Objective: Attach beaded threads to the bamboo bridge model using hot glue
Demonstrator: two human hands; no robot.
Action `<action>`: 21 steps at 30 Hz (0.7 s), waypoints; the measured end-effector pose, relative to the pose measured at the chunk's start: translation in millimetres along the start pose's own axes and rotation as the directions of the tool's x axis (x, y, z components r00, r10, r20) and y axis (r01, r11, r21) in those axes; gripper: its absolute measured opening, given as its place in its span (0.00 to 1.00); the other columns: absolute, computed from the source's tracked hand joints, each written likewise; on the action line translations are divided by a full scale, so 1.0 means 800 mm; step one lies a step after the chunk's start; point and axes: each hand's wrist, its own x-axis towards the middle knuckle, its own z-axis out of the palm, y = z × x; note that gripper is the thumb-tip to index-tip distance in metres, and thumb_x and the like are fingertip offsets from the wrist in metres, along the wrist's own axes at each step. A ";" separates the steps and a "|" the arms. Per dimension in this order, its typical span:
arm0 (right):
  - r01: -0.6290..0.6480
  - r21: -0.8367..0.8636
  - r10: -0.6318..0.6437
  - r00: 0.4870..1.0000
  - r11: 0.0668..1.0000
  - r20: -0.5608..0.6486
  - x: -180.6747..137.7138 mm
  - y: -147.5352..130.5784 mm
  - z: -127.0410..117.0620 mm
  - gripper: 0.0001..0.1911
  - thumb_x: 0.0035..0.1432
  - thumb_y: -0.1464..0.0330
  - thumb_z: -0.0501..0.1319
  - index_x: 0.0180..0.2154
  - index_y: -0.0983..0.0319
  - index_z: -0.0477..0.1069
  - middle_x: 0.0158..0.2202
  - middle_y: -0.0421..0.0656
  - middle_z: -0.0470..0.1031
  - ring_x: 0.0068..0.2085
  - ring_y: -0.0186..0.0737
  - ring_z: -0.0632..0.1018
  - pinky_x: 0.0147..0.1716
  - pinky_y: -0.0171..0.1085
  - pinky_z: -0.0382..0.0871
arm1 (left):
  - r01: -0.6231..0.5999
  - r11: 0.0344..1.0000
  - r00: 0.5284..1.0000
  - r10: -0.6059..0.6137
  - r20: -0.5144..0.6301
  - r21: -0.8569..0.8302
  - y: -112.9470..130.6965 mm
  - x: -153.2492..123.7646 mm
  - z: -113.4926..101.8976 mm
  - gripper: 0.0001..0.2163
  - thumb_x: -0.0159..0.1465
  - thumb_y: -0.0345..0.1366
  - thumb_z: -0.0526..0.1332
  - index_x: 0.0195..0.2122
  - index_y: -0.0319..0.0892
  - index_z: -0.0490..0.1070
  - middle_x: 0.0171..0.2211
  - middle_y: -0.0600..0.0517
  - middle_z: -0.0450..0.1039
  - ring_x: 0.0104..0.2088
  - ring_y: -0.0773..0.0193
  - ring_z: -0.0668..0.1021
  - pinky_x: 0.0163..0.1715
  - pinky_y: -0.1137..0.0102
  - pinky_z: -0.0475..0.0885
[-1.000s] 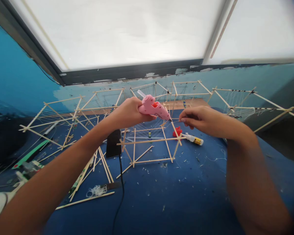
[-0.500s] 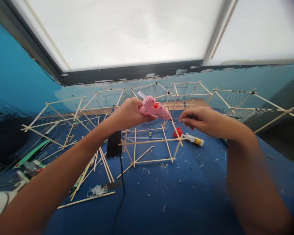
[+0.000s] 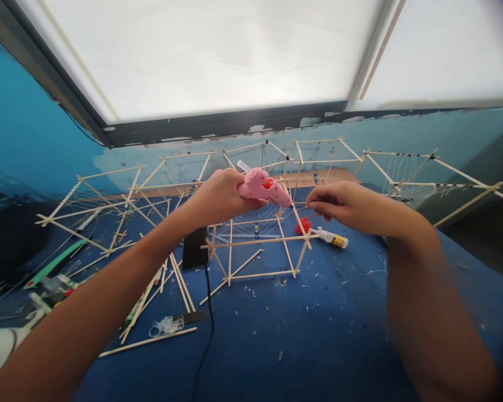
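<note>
My left hand (image 3: 223, 192) is wrapped around the handle of a pink glue gun (image 3: 262, 186), with a clear glue stick (image 3: 243, 166) poking out of its back. The nozzle touches or nearly touches the right upper stick of a wooden stick frame (image 3: 260, 242). To the right of that stick, my right hand (image 3: 333, 202) is closed in a pinch on what looks like a thin thread (image 3: 300, 207) leading to the frame. Fine threads and a few beads (image 3: 257, 228) hang inside the frame.
A small glue bottle (image 3: 332, 238) and its red cap (image 3: 303, 225) lie right of the frame. More stick frames (image 3: 448, 186) line the wall. Loose sticks (image 3: 180, 279), a black phone (image 3: 195, 248) with a cable, a white thread tangle (image 3: 166, 326) and a green-handled tool (image 3: 54, 262) lie leftward.
Both hands keep their grips and almost the same places. The glue gun's tip has shifted very slightly against the stick; the view has moved a little.
</note>
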 end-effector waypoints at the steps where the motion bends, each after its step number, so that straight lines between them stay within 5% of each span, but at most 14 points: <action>1: -0.004 0.002 0.004 1.000 1.000 0.002 0.000 0.000 0.000 0.13 0.65 0.61 0.54 0.39 0.58 0.75 0.32 0.43 0.76 0.31 0.40 0.73 0.30 0.41 0.62 | 0.001 1.000 1.000 -0.001 0.003 0.001 0.000 0.000 0.000 0.12 0.56 0.44 0.68 0.23 0.42 0.76 0.19 0.55 0.70 0.20 0.69 0.67 0.20 0.70 0.56; 21: -0.001 0.006 0.001 1.000 1.000 -0.006 -0.001 -0.001 0.000 0.13 0.66 0.62 0.53 0.37 0.58 0.74 0.31 0.42 0.76 0.31 0.40 0.73 0.31 0.41 0.62 | 0.043 0.999 0.999 -0.043 -0.001 0.000 0.002 -0.003 0.002 0.12 0.55 0.45 0.68 0.22 0.42 0.76 0.18 0.55 0.66 0.20 0.69 0.65 0.20 0.69 0.54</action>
